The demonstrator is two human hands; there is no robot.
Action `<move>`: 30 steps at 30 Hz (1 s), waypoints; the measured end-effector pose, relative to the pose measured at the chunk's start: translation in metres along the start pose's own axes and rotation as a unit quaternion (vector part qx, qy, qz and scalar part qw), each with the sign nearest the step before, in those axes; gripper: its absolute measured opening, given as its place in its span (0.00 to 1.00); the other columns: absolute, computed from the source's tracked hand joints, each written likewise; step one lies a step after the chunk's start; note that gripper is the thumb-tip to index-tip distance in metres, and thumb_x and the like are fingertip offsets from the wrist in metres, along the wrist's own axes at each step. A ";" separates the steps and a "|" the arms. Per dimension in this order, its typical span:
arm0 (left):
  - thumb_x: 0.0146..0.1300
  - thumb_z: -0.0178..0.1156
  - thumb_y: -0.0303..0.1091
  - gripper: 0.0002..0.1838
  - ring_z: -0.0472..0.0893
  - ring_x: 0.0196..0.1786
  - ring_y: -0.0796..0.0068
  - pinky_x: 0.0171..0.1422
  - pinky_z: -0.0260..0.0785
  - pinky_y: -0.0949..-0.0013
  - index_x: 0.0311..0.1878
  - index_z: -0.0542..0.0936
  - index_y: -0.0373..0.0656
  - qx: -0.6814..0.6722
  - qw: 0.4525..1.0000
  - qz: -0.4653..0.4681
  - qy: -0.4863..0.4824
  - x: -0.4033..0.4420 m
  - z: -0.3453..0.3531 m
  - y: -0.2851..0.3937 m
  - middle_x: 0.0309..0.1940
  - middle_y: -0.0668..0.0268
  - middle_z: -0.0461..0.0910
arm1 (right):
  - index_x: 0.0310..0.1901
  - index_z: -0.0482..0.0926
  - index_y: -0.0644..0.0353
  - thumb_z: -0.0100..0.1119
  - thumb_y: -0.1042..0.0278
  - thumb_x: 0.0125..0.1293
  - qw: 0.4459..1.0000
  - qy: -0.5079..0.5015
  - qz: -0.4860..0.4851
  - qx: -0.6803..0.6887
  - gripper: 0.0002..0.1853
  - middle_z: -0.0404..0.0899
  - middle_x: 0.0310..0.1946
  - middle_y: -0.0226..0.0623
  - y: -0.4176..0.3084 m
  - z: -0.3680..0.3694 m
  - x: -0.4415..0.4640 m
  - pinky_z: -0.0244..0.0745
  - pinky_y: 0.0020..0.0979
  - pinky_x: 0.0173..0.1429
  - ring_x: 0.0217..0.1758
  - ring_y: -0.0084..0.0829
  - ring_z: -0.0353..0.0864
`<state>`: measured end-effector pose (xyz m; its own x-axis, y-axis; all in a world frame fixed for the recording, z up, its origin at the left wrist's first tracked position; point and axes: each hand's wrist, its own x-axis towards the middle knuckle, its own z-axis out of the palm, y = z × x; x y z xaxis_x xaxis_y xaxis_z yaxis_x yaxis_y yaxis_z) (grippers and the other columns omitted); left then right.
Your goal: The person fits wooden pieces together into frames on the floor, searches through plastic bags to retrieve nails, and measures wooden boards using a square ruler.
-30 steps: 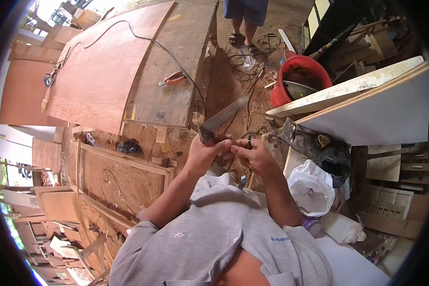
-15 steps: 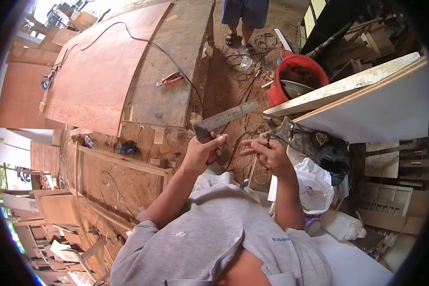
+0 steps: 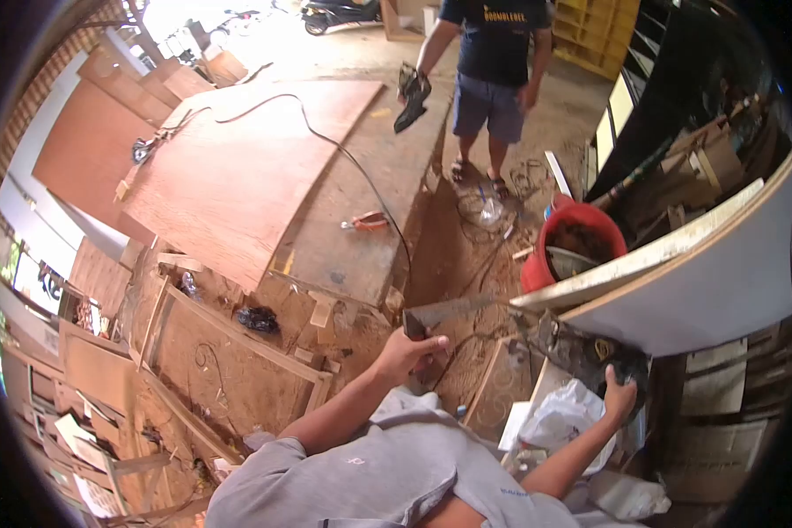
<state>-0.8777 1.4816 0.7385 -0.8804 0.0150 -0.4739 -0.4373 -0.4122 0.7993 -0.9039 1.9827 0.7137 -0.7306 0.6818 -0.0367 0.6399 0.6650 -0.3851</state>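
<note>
In my left hand (image 3: 416, 352) is a metal square, its dark handle (image 3: 413, 326) under my fingers and its blade (image 3: 462, 308) pointing right. Something small and reddish below the thumb is too unclear to name. My right hand (image 3: 620, 399) is at the front of a black plastic bag (image 3: 632, 363), thumb up. The bag and the hand itself hide most of its fingers, so any grip or held item cannot be made out. A white plastic bag (image 3: 565, 421) lies just left of that hand.
Pliers (image 3: 366, 221) and a cable lie on a workbench (image 3: 352, 255) with a plywood sheet (image 3: 255, 167). Beyond it stands a person (image 3: 493, 53) holding a dark object (image 3: 411, 99). A red bucket (image 3: 619, 231) and white-faced board (image 3: 695, 282) are at right; a wooden frame (image 3: 238, 339) is at left.
My right hand has moved away from my left, right to the black bag. My left hand still holds the square. The view has tilted up, showing more of the other person.
</note>
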 end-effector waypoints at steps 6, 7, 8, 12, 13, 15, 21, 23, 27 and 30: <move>0.64 0.80 0.38 0.13 0.72 0.22 0.83 0.23 0.58 0.73 0.36 0.83 0.45 0.046 0.999 -0.019 0.007 -0.012 -0.008 0.000 0.27 0.73 0.81 | 0.54 0.86 0.71 0.75 0.40 0.63 0.996 0.025 0.061 0.052 0.36 0.88 0.54 0.57 0.084 0.114 0.053 0.80 0.47 0.65 0.60 0.54 0.87; 0.64 0.79 0.38 0.12 0.72 0.21 0.84 0.23 0.57 0.73 0.36 0.84 0.45 0.040 0.999 -0.015 0.002 -0.013 -0.011 -0.002 0.27 0.73 0.81 | 0.52 0.87 0.69 0.75 0.44 0.65 0.993 0.016 0.060 0.101 0.31 0.90 0.51 0.54 0.113 0.142 0.076 0.81 0.47 0.62 0.57 0.52 0.89; 0.65 0.79 0.37 0.12 0.71 0.21 0.84 0.23 0.56 0.73 0.37 0.84 0.44 0.034 0.999 -0.011 -0.003 -0.013 -0.014 -0.006 0.27 0.73 0.81 | 0.46 0.89 0.66 0.72 0.52 0.69 0.985 -0.004 0.091 0.150 0.20 0.92 0.46 0.48 0.092 0.118 0.062 0.83 0.47 0.56 0.50 0.49 0.91; 0.66 0.78 0.37 0.10 0.69 0.20 0.84 0.22 0.54 0.73 0.39 0.86 0.43 0.046 0.999 0.003 0.001 -0.027 -0.020 -0.003 0.27 0.72 0.82 | 0.50 0.87 0.66 0.72 0.47 0.68 0.984 0.129 0.079 0.099 0.26 0.91 0.48 0.46 0.066 0.092 0.049 0.82 0.48 0.59 0.53 0.50 0.90; 0.66 0.78 0.37 0.10 0.69 0.20 0.84 0.22 0.55 0.73 0.38 0.86 0.43 0.044 0.999 0.008 0.002 -0.032 -0.020 -0.001 0.27 0.72 0.82 | 0.54 0.85 0.67 0.71 0.43 0.68 0.984 0.126 0.079 0.098 0.30 0.89 0.52 0.49 0.059 0.081 0.047 0.81 0.49 0.61 0.56 0.52 0.88; 0.65 0.78 0.37 0.10 0.70 0.20 0.84 0.23 0.56 0.73 0.38 0.86 0.43 0.039 0.999 0.012 0.008 -0.043 -0.023 0.002 0.26 0.72 0.82 | 0.61 0.80 0.69 0.71 0.37 0.66 0.986 0.118 0.079 0.093 0.39 0.85 0.59 0.55 0.051 0.066 0.043 0.79 0.50 0.65 0.62 0.56 0.85; 0.62 0.81 0.39 0.15 0.73 0.26 0.85 0.26 0.60 0.74 0.36 0.81 0.48 0.046 0.998 0.025 0.016 -0.061 -0.050 -0.007 0.27 0.77 0.78 | 0.62 0.80 0.74 0.71 0.32 0.66 0.982 0.045 0.128 0.130 0.45 0.82 0.65 0.59 0.071 0.088 0.080 0.77 0.49 0.68 0.62 0.52 0.85; 0.62 0.82 0.39 0.16 0.73 0.27 0.86 0.27 0.60 0.75 0.36 0.81 0.48 0.015 0.998 0.028 0.050 -0.064 -0.053 -0.017 0.28 0.77 0.77 | 0.63 0.80 0.75 0.72 0.35 0.67 0.957 0.028 0.082 0.277 0.43 0.82 0.65 0.58 0.093 0.109 0.115 0.80 0.48 0.63 0.58 0.49 0.86; 0.61 0.82 0.37 0.16 0.75 0.28 0.86 0.27 0.62 0.75 0.37 0.79 0.48 0.020 0.998 0.023 0.052 -0.079 -0.061 -0.011 0.27 0.76 0.77 | 0.62 0.80 0.77 0.69 0.42 0.72 0.880 0.112 0.063 0.458 0.38 0.85 0.53 0.55 0.080 0.090 0.130 0.79 0.43 0.52 0.49 0.45 0.85; 0.62 0.82 0.36 0.17 0.75 0.25 0.84 0.25 0.60 0.75 0.37 0.78 0.47 -0.008 0.998 0.031 0.057 -0.085 -0.064 -0.015 0.26 0.75 0.77 | 0.60 0.80 0.78 0.73 0.50 0.70 0.830 0.156 0.084 0.528 0.33 0.81 0.40 0.43 0.038 0.001 0.100 0.65 0.35 0.33 0.30 0.30 0.72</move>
<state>-0.7848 1.4278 0.7430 -0.8791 -0.1143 -0.4627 -0.3782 -0.4234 0.8232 -0.9533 2.0755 0.6945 -0.4487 0.8937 0.0049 0.0405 0.0258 -0.9988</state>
